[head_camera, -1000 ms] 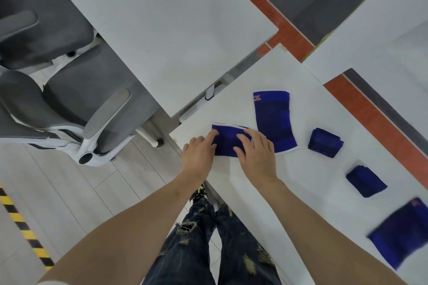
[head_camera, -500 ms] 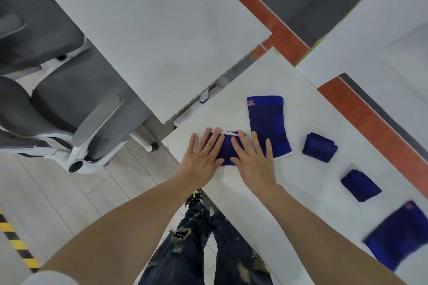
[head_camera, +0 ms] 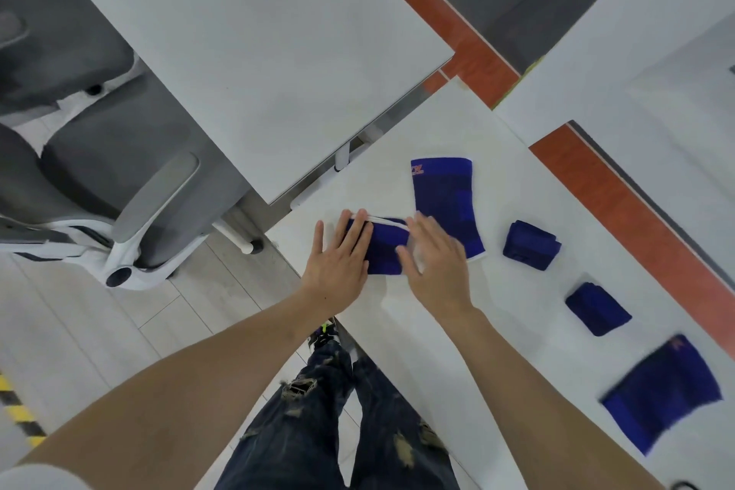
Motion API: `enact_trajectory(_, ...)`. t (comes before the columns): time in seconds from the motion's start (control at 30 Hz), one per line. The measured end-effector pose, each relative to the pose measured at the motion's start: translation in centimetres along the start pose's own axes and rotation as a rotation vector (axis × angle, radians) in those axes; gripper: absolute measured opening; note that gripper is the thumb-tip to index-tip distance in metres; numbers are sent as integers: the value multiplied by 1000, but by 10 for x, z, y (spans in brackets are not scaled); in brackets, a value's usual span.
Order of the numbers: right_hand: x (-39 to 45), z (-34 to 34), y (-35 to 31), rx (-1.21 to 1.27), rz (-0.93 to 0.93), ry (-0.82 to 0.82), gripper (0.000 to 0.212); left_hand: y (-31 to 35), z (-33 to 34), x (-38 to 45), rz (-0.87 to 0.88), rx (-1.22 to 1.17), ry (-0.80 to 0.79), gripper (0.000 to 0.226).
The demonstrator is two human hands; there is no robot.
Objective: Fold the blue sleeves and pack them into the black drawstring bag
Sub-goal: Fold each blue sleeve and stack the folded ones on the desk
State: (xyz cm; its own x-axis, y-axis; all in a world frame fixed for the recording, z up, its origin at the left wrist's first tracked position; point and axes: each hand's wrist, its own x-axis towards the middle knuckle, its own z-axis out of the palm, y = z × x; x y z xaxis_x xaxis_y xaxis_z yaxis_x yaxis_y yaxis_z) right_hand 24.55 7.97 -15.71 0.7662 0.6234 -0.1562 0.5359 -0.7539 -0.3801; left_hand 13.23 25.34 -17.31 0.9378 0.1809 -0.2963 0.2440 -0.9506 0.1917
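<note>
Hands (head_camera: 338, 265) (head_camera: 435, 265) flat on folded sleeve (head_camera: 384, 247), grip open | flat sleeve (head_camera: 445, 199) beside | right blurred

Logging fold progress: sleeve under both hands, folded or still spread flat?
Folded, mid-press. The sleeve under the hands is a short doubled block; the left hand and right hand lie flat on it.

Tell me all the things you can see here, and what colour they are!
flat sleeves: 2, blue, one beside the right hand, one at the right edge
folded sleeves: 2, blue, between the flat ones; second
sleeve being folded: 1, blue, under both hands
tables: 2, white, one holding the sleeves, one behind
chair: 1, grey, left
left hand: flat on sleeve
right hand: flat on sleeve
</note>
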Motion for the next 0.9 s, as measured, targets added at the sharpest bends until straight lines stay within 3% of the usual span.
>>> enact_trajectory(0.07,1,-7,12,16,85,42,52,7,-6,3,-26,-25,-24,63)
enact_trajectory(0.23,-25,-3,38,-115,104,-135,48,24,-18,-1,-63,-51,27,57)
enact_trajectory(0.4,-74,-6,40,-108,155,-127,43,53,-26,-5,61,-51,93,55)
enact_trajectory(0.63,-160,-12,54,-170,305,-55,38,101,-9,-30,306,-1,-61,59)
enact_trajectory(0.73,-168,-21,62,-162,379,-57,24,113,6,-34,409,-34,-135,63)
enact_trajectory(0.9,-146,-33,81,-7,575,-38,40,137,15,-36,375,33,-203,63)
